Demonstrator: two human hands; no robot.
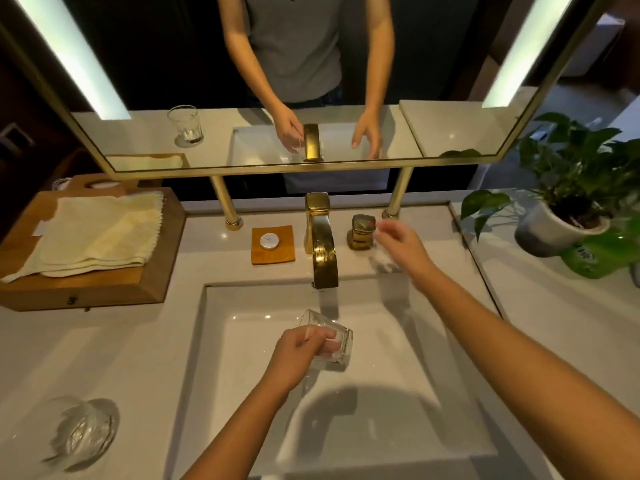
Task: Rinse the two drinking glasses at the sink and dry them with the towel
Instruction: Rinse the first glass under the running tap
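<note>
Here, the left hand (298, 348) gripped one glass (334, 341) over the sink (242, 341), below the gold tap (323, 251). The fingers curled round its side, and the glass was tipped over. The glass looked thick and hard, so it was probably a bit heavy for its size. It would be slippery when wet, and it could break if it hit the hard sink. A good hold would be round the middle, with the thumb on one side and the fingers on the other.

The right hand (401, 244) reached out, arm long and straight, close to the tap handle (362, 232). It was blurry, but its fingers looked loose and it held nothing.

The second glass (83, 431) stood on the counter, to the left of the sink. The towel (100, 233) lay folded on a wooden box (86, 289), far back on the left.
</note>
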